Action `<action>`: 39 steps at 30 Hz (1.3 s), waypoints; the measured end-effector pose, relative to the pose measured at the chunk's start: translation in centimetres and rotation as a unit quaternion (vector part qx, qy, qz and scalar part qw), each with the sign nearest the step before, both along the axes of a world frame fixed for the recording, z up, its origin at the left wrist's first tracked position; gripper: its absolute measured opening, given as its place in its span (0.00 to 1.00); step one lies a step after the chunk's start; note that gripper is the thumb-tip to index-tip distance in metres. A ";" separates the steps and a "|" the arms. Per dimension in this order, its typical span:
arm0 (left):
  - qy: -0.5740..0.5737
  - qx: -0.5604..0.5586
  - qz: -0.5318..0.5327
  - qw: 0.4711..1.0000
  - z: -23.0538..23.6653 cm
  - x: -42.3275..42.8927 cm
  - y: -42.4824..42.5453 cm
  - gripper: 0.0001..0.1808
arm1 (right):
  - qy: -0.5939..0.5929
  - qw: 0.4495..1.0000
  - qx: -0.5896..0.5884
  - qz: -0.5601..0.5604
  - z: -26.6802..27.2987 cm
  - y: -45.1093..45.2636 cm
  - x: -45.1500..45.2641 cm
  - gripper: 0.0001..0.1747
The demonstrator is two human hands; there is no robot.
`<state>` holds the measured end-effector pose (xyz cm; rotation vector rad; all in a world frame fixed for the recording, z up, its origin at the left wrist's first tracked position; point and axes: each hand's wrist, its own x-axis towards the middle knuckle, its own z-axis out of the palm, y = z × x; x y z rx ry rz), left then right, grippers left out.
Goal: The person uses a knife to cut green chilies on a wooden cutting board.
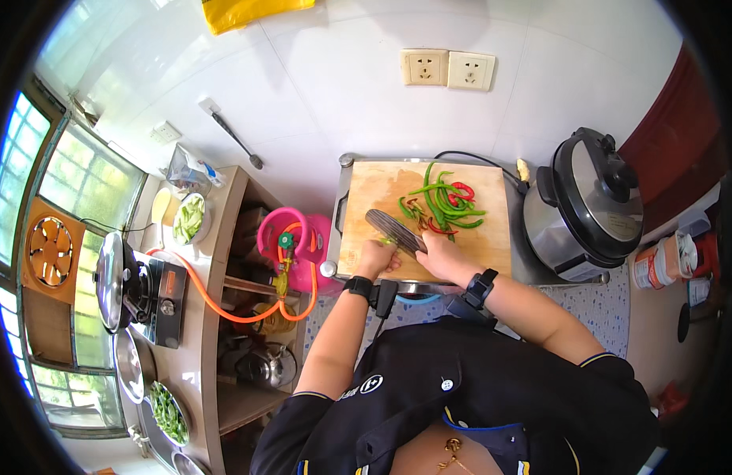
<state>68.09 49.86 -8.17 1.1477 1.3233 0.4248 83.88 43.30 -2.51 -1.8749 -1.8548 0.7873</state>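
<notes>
A wooden cutting board (pixel 366 196) lies before me on a metal-edged stand. My right hand (pixel 443 256) grips a kitchen knife (pixel 395 230), its dark blade slanting up and left over the board. Close beside the blade, my left hand (pixel 377 259) is curled around a small green piece (pixel 387 241), seemingly pepper; the fingers hide most of it. Long green chili peppers (pixel 443 199) and a red chili pepper (pixel 462 193) are heaped on the board's right half. Small cut-off stem ends (pixel 414 208) lie left of that heap, and another red pepper (pixel 440 228) sits near the knife handle.
An electric pressure cooker (pixel 579 208) stands right of the board. To the left are a pink bucket (pixel 324 249), an orange gas hose (pixel 223 314) with a valve, and a counter holding a gas stove (pixel 167 303), a lidded pan (pixel 110 282), cut green vegetables (pixel 189 219) and leafy greens (pixel 167 414).
</notes>
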 end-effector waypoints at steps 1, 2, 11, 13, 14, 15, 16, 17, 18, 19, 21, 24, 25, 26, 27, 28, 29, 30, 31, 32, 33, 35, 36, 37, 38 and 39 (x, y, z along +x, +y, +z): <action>-0.003 -0.002 0.007 1.000 -0.3 -0.3 -0.1 0.12 | -0.001 1.000 0.003 -0.001 0.2 0.1 0.3 0.12; -0.006 -0.005 0.014 1.000 -0.5 -0.4 0.0 0.12 | -0.011 1.000 -0.001 0.004 0.4 0.1 0.5 0.12; 0.012 -0.005 0.023 1.000 0.6 -0.1 -0.1 0.11 | -0.068 0.994 -0.027 0.083 2.8 -0.1 0.5 0.12; 0.007 -0.003 0.023 1.000 0.6 -0.2 -0.1 0.11 | -0.069 0.994 -0.018 0.077 1.6 -0.6 -0.2 0.12; 0.000 0.001 0.019 1.000 0.7 -0.2 -0.2 0.11 | -0.063 0.996 0.013 0.058 0.1 -0.9 -0.8 0.11; 0.001 0.003 0.019 1.000 0.6 -0.3 -0.1 0.11 | -0.057 0.996 0.047 0.041 -0.1 -0.9 -1.5 0.10; -0.003 -0.010 0.020 1.000 0.4 -0.5 0.0 0.11 | -0.053 0.996 0.047 0.046 -0.1 -1.3 -1.7 0.10; -0.008 -0.023 0.021 0.999 0.3 -0.6 0.1 0.11 | -0.052 0.996 0.050 0.045 -0.1 -1.0 -1.6 0.10; -0.007 -0.020 0.017 1.000 0.4 -0.6 0.2 0.11 | -0.051 0.996 0.048 0.048 -0.2 -0.6 -1.2 0.10; 0.022 0.001 0.015 1.000 0.5 -0.5 0.3 0.10 | -0.049 0.996 0.047 0.050 -0.3 -0.4 -0.9 0.10; 0.050 0.025 0.012 0.998 0.3 -0.6 0.5 0.10 | -0.044 0.997 0.047 0.048 0.1 -0.3 -0.3 0.11; 0.129 0.131 -0.012 0.983 -0.6 -0.8 0.9 0.07 | 0.003 0.999 0.036 -0.017 1.0 -0.5 0.8 0.12; 0.129 0.130 -0.011 0.983 -0.7 -0.5 1.0 0.07 | 0.003 0.999 0.036 -0.016 1.3 -0.5 1.2 0.12; 0.103 0.133 0.011 0.986 -0.7 0.0 1.0 0.06 | 0.006 0.999 0.044 -0.032 1.6 -0.6 1.7 0.12; 0.076 0.137 0.030 0.987 -0.6 0.6 1.2 0.07 | 0.008 0.997 0.053 -0.051 2.2 -0.6 2.2 0.13; 0.049 0.123 0.035 0.990 -0.6 1.3 1.2 0.09 | 0.006 0.997 0.058 -0.056 2.3 -0.6 2.7 0.13; 0.048 0.123 0.033 0.991 -0.5 1.8 1.1 0.09 | 0.004 0.997 0.058 -0.058 2.2 -0.7 3.1 0.13; 0.042 0.131 -0.007 0.990 0.2 2.5 1.1 0.09 | 0.004 0.996 0.053 -0.069 2.2 -0.6 3.7 0.13; 0.036 0.139 -0.048 0.988 0.5 3.1 1.2 0.10 | 0.003 0.996 0.049 -0.080 2.2 -0.6 4.4 0.13; 0.061 0.147 -0.079 0.984 0.5 3.4 1.8 0.10 | 0.013 0.994 0.061 -0.094 2.0 -0.7 5.1 0.14; 0.059 0.149 -0.082 0.984 0.2 3.5 2.6 0.10 | 0.011 0.993 0.062 -0.098 2.1 -0.9 5.7 0.14; 0.130 0.277 -0.044 0.951 -1.1 3.3 4.6 0.10 | 0.048 0.990 0.063 -0.115 2.6 -1.4 6.6 0.15; 0.136 0.308 -0.005 0.942 -1.3 3.6 5.6 0.11 | 0.056 0.988 0.066 -0.129 2.8 -1.6 6.9 0.16; 0.133 0.309 -0.010 0.942 -1.5 3.9 6.4 0.11 | 0.055 0.987 0.067 -0.134 2.9 -1.8 7.2 0.16; 0.168 0.314 -0.002 0.934 -1.8 4.0 7.1 0.12 | 0.051 0.988 0.061 -0.135 2.9 -1.9 7.4 0.16; 0.202 0.318 0.003 0.926 -1.6 4.5 7.7 0.13 | 0.046 0.988 0.054 -0.139 2.8 -2.2 7.7 0.16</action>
